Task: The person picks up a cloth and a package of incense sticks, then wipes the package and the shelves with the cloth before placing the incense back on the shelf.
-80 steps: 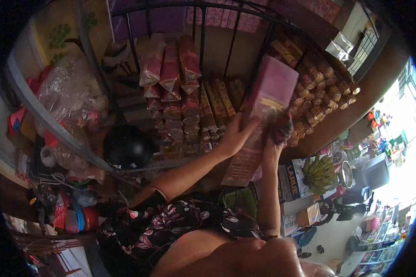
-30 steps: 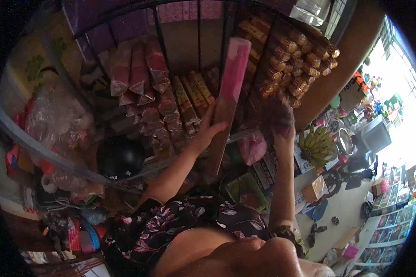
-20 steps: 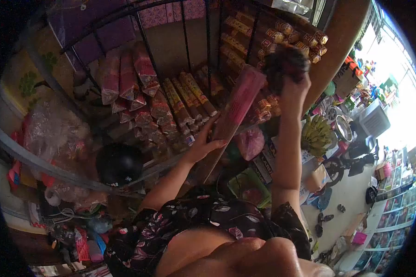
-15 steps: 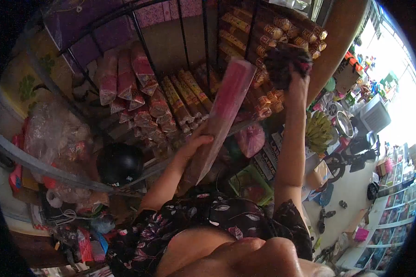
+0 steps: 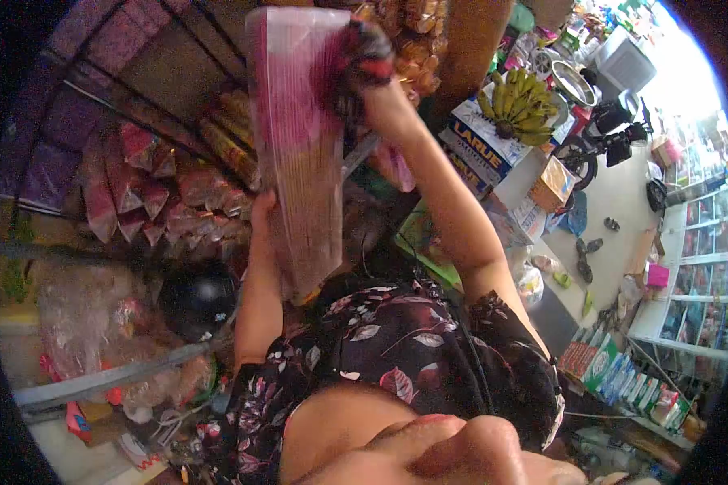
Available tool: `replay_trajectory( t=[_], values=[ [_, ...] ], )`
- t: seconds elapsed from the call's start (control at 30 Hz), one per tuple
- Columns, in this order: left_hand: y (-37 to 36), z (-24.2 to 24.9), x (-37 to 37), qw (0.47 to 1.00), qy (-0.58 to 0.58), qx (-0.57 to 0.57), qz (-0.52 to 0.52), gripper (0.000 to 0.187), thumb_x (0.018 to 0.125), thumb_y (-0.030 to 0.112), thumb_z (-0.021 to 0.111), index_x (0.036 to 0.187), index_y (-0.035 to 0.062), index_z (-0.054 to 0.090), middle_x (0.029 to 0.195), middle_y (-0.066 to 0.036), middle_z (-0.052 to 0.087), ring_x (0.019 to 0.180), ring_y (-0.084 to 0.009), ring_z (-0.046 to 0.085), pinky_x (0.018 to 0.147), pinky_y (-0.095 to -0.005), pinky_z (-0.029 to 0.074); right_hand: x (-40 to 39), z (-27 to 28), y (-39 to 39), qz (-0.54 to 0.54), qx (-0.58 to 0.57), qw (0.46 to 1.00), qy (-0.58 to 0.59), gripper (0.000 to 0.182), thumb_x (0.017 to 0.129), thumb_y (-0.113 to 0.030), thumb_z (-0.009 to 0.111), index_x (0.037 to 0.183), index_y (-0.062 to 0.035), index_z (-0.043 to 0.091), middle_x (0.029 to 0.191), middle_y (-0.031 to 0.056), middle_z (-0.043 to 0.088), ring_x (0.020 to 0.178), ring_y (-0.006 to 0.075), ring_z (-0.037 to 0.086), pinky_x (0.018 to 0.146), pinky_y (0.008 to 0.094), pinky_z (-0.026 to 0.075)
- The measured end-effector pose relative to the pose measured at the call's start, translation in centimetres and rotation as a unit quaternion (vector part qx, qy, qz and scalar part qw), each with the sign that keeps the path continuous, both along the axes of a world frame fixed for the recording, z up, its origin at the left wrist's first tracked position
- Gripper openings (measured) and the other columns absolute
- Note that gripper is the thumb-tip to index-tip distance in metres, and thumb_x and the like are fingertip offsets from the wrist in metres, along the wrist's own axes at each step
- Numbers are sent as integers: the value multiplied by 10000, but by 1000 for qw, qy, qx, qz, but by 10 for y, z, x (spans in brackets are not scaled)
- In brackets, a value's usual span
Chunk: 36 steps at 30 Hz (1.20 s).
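Note:
A long clear-plastic pack of incense sticks point(image 5: 299, 153), pink at the top and pale brown below, stands nearly upright in front of me. My left hand point(image 5: 265, 222) is closed around its left side, with most fingers hidden behind the pack. Against the upper right of the pack, my right hand point(image 5: 384, 101) presses a bunched dark cloth point(image 5: 354, 69) with a reddish patch. The cloth is blurred by motion. More pink-ended packs point(image 5: 150, 186) lie stacked behind a black metal rack, and yellow-wrapped ones point(image 5: 230, 141) show next to them.
A black helmet point(image 5: 196, 299) sits at the left near a grey curved rail point(image 5: 105, 384). Bananas point(image 5: 519, 109) rest on a LARUE carton point(image 5: 477, 149) at the right. Beyond are a motorbike point(image 5: 603, 141) and a glass display cabinet point(image 5: 679, 275).
The pack has come upright and moved left and up. My right hand has brought the dark cloth from the rack at the right onto the pack's top. The view has turned rightward.

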<state>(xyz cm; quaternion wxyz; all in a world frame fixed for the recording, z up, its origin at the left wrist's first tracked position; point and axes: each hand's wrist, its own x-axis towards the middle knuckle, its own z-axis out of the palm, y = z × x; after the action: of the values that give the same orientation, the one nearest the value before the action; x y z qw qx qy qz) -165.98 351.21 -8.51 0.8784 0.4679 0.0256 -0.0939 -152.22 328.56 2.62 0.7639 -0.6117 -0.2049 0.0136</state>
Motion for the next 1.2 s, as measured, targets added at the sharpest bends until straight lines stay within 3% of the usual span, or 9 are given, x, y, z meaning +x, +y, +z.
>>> replay_trajectory(
  t=[0.07,0.2,0.3,0.57,0.8,0.93,0.97,1.07,1.2],
  values=[
    [-22,19,10,996,-76,9,42,726,814,564,509,1314,41,450,1254,-159,539,1106,-325,537,975,-449,420,-9,-47,20,34,-162,958,-234,462,874,-59,533,1315,-13,400,1273,99,467,1190,177,426,1045,326,295],
    [-21,14,32,960,-43,-142,236,650,794,458,570,1249,-2,509,1147,-173,595,1020,-324,587,898,-427,466,-68,-80,18,78,-57,992,-86,440,804,21,515,1243,-5,487,1202,105,524,1146,183,472,1020,309,327],
    [-24,23,38,979,7,-34,201,636,813,481,534,1231,0,520,1130,-175,602,999,-319,595,889,-418,475,-73,-97,14,60,-103,993,-12,342,799,14,532,1139,-7,558,1085,86,596,1036,187,543,927,319,411],
    [-43,45,46,969,-56,-208,123,549,871,377,496,1240,-29,499,1158,-161,597,1000,-260,607,894,-371,486,-72,-67,9,17,-219,970,-102,224,814,-64,568,1023,8,602,947,160,643,910,299,615,838,373,460],
    [-40,66,57,950,-112,-288,42,547,833,347,526,1241,-17,499,1141,-190,600,1009,-302,605,918,-415,462,-110,-108,-40,199,-253,943,-85,444,840,-39,523,1276,26,466,1172,170,577,1121,236,514,968,364,382],
    [-35,60,63,977,-122,-123,124,503,823,347,545,1200,14,530,1088,-156,619,945,-267,624,862,-398,490,-52,-97,-68,60,-275,940,-195,302,934,-126,478,1189,24,540,1089,119,642,1028,214,583,914,361,440],
    [-37,57,66,979,-123,-115,111,483,818,341,556,1183,25,542,1071,-141,625,934,-251,626,848,-384,496,-60,-26,-45,81,-188,979,10,273,932,-102,472,1158,24,558,1071,115,646,996,213,595,874,342,461],
    [-58,64,60,977,-173,40,121,570,776,289,596,1270,33,473,1175,-113,552,1068,-206,528,927,-332,409,-16,13,-40,-110,-221,937,-245,328,802,44,537,1123,-7,582,1059,92,634,987,188,579,867,329,456],
    [-73,80,45,971,-173,122,111,706,748,246,614,1373,39,357,1310,-102,436,1189,-180,418,1000,-304,316,-24,42,-11,-36,-194,965,-175,361,771,61,555,1120,-28,587,1052,71,620,957,188,556,884,333,439]
  ],
)
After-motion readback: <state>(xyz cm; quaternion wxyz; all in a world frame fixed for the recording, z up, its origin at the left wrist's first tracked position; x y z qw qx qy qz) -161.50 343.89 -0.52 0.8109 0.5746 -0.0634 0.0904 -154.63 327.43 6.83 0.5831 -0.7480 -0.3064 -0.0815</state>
